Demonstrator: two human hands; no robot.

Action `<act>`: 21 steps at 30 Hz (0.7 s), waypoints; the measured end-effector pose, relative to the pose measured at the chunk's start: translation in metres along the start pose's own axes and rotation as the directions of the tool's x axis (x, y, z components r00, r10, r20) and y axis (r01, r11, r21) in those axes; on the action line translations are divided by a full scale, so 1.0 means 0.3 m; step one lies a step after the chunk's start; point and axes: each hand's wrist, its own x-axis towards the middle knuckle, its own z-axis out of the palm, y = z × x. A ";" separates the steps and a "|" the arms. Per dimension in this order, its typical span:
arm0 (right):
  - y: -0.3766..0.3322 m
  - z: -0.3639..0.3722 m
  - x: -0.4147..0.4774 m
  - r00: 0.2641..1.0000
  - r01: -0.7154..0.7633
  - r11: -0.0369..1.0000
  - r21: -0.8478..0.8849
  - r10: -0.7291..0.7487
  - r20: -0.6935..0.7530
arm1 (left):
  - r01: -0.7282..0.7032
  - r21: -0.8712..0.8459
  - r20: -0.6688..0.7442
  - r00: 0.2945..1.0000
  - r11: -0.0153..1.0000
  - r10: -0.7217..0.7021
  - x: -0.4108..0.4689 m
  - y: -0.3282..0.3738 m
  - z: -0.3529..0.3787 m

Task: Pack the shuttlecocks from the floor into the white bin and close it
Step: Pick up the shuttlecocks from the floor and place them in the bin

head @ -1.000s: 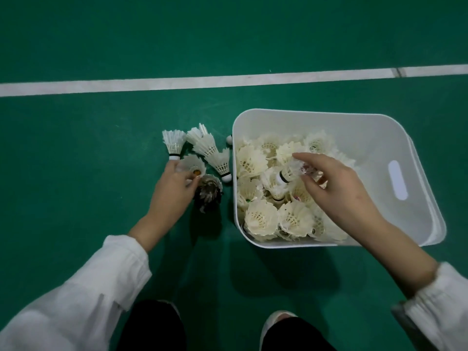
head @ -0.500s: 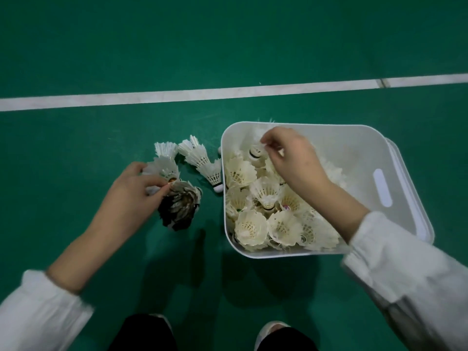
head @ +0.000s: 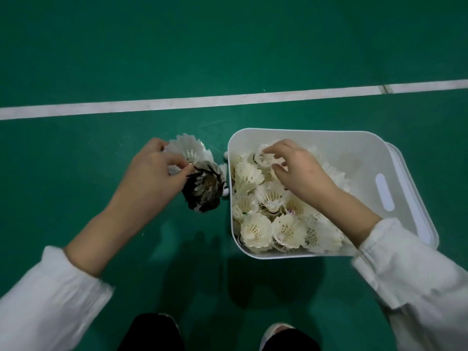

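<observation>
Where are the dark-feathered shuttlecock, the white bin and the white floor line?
dark-feathered shuttlecock [head: 203,191]: head view, on its dark feather skirt.
white bin [head: 354,158]: head view, on its bare inner wall.
white floor line [head: 228,101]: head view, on the middle of the stripe.

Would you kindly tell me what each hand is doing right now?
Left hand: grips a white shuttlecock left of the white bin.
Right hand: pinches a banded shuttlecock inside the bin.

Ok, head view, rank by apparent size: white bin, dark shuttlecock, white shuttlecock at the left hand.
1. white bin
2. dark shuttlecock and white shuttlecock, unranked: alike, left hand partly hides the white one.
</observation>
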 end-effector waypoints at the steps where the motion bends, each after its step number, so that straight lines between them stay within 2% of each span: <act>1: -0.021 -0.022 -0.022 0.998 0.035 0.999 0.037 -0.033 -0.058 | -0.015 0.006 -0.015 1.000 1.000 0.015 0.004 0.017 -0.017; 5: -0.113 -0.104 -0.135 0.931 0.296 0.939 0.177 -0.242 -0.274 | -0.081 0.018 -0.035 0.996 0.997 0.082 0.040 0.119 -0.056; 8: -0.132 -0.110 -0.200 0.852 0.476 0.870 0.126 -0.422 -0.309 | -0.121 0.010 -0.011 0.993 0.993 0.122 0.076 0.220 -0.031; 10: -0.107 -0.093 -0.212 0.837 0.489 0.871 0.045 -0.454 -0.306 | -0.149 -0.006 0.031 0.988 0.989 0.150 0.090 0.286 0.007; 13: -0.034 -0.074 -0.217 0.853 0.411 0.912 -0.020 -0.392 -0.345 | -0.196 0.012 0.063 0.979 0.980 0.195 0.104 0.354 0.083; 16: 0.051 -0.067 -0.238 0.832 0.393 0.918 -0.048 -0.377 -0.406 | -0.255 0.058 0.084 0.965 0.965 0.249 0.123 0.384 0.160; 18: 0.085 -0.085 -0.263 0.837 0.367 0.929 0.056 -0.303 -0.456 | -0.273 0.100 0.125 0.957 0.957 0.260 0.141 0.395 0.199; 21: 0.137 -0.141 -0.289 0.821 0.261 0.917 0.302 -0.046 -0.570 | -0.296 0.150 0.148 0.950 0.943 0.275 0.166 0.404 0.235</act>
